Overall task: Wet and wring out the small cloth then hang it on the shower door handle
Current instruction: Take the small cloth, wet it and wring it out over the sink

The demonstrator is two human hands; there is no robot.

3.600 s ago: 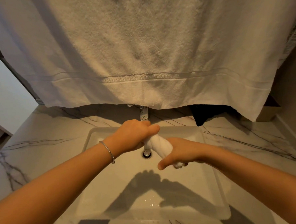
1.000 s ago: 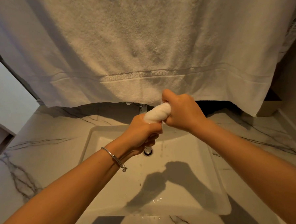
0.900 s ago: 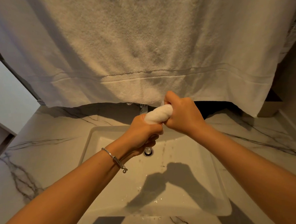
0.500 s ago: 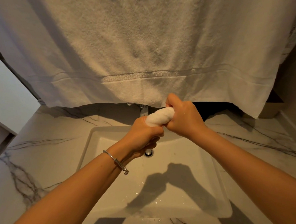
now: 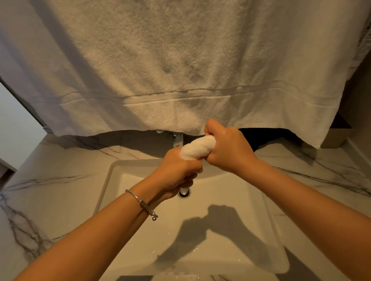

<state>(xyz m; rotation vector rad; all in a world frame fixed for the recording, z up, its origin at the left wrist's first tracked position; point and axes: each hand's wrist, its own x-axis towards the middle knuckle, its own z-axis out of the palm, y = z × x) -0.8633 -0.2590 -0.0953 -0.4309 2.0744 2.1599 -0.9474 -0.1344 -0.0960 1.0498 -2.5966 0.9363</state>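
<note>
The small white cloth point(image 5: 196, 148) is twisted into a tight roll above the back of the sink point(image 5: 218, 241). My left hand point(image 5: 177, 170) grips its lower end, and a thin bracelet circles that wrist. My right hand point(image 5: 228, 149) grips its upper end, knuckles up and skin wet. Both fists meet over the drain point(image 5: 184, 192). Only the middle of the roll shows between them. No shower door handle is in view.
A large white towel point(image 5: 176, 61) hangs across the upper view and hides most of the faucet point(image 5: 177, 139). Marble counter point(image 5: 54, 190) surrounds the sink. A dark item point(image 5: 264, 136) lies behind the towel at right. Droplets speckle the basin.
Since 3.6 s ago my right hand has risen from below the cloth to above it, reversing the twist. Over the last second both hands have barely shifted while squeezing the roll.
</note>
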